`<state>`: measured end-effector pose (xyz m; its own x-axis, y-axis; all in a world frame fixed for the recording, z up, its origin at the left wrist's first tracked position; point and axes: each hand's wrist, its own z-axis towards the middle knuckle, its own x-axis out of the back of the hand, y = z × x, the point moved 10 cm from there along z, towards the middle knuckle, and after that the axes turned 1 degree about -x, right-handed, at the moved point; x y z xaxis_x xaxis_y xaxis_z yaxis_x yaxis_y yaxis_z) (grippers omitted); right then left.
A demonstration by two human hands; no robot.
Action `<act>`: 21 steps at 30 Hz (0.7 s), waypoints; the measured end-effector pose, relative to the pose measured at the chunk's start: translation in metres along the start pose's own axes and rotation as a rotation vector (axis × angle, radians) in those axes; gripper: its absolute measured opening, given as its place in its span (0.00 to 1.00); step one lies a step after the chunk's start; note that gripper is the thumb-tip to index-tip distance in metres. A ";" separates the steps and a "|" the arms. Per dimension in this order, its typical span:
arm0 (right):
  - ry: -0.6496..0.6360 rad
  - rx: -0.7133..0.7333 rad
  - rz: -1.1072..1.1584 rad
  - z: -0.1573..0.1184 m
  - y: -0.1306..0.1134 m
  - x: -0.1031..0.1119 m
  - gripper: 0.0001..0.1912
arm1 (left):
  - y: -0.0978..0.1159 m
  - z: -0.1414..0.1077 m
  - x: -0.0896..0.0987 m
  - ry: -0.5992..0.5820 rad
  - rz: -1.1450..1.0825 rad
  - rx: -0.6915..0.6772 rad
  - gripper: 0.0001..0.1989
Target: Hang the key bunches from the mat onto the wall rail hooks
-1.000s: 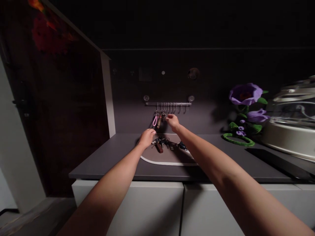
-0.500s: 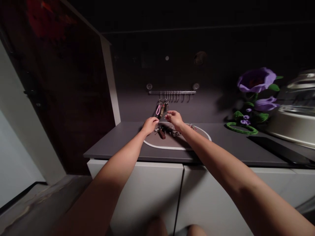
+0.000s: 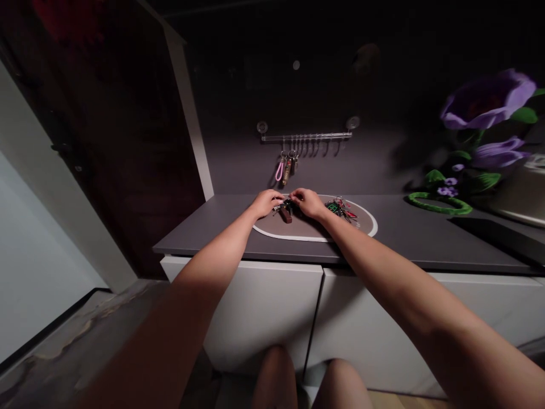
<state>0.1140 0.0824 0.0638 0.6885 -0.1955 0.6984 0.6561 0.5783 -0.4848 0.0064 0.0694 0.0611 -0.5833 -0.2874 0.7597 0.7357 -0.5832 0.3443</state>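
- Key bunch (image 3: 286, 205) sits on the oval mat (image 3: 315, 238), toward its left end, with a brown leather fob (image 3: 286, 215) sticking out below.
- Head view: left hand (image 3: 266, 203) and right hand (image 3: 307, 203) are both at the bunch, close together above the mat.
- Left fingers (image 3: 277, 200) curl down over the keys. Right fingers (image 3: 296, 196) are held together, also on the keys. Clamped or just resting: cannot tell, the hands hide the contact.
- Second key bunch (image 3: 339, 208), with green and red fobs, lies on the mat just right of the right hand.
- Hook rail (image 3: 306, 137) is on the wall above. Keys with a pink loop fob (image 3: 279, 170) hang from its left hooks; the hooks further right look bare.
- Step in hand, my read: both hands working the near bunch. Needs a firm pinch on one ring to separate it.
- Around: dark countertop (image 3: 204, 227), purple artificial flowers (image 3: 487, 102), white cabinet doors (image 3: 259, 307).
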 end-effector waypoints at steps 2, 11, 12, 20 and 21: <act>-0.028 0.037 -0.048 0.001 -0.004 -0.005 0.06 | 0.000 0.000 -0.003 -0.034 0.028 -0.018 0.11; -0.050 0.036 -0.062 0.009 -0.001 -0.016 0.05 | 0.001 0.002 0.000 -0.004 0.059 -0.007 0.09; -0.051 0.029 -0.065 0.010 -0.001 -0.016 0.06 | 0.001 0.002 0.000 0.001 0.056 0.000 0.09; -0.062 0.027 -0.100 0.009 -0.004 -0.017 0.07 | -0.005 0.003 0.009 0.093 0.002 0.067 0.09; -0.064 0.019 -0.108 0.009 -0.004 -0.017 0.07 | -0.006 0.003 0.010 0.107 -0.023 0.078 0.08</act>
<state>0.0970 0.0901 0.0585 0.5925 -0.2068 0.7786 0.7191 0.5713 -0.3956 -0.0026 0.0724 0.0684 -0.6307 -0.3563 0.6894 0.7438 -0.5312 0.4058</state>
